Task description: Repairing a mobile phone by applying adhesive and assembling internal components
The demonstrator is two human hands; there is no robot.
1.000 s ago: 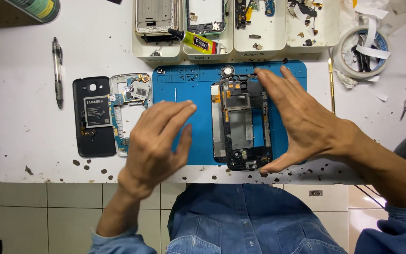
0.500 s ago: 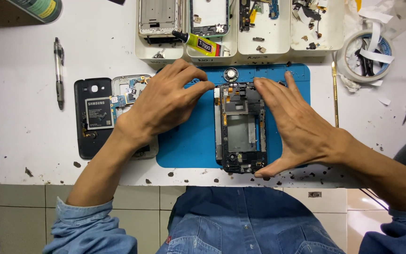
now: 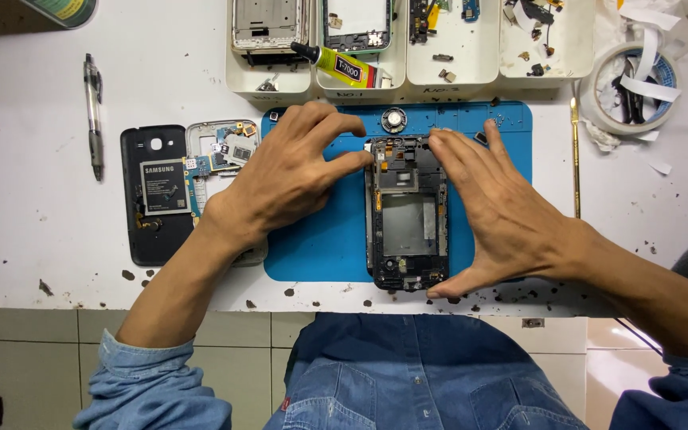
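1. A stripped phone frame (image 3: pixel 406 213) lies upright on my blue repair mat (image 3: pixel 320 247), on the white table (image 3: pixel 33 103).
2. My left hand (image 3: pixel 288 175) has its fingers bent, fingertips touching the frame's top left corner.
3. My right hand (image 3: pixel 495 211) has its fingers spread, cupping the frame's right edge, thumb at its bottom corner.
4. A black back cover (image 3: pixel 153 195) lies left of the mat.

Black phone frame (image 3: pixel 405 215) lying on blue mat (image 3: pixel 320 247); white table (image 3: pixel 33 231) showing dark specks; black back cover (image 3: pixel 153 199); yellow glue tube (image 3: pixel 344 68); white trays (image 3: pixel 455 68).
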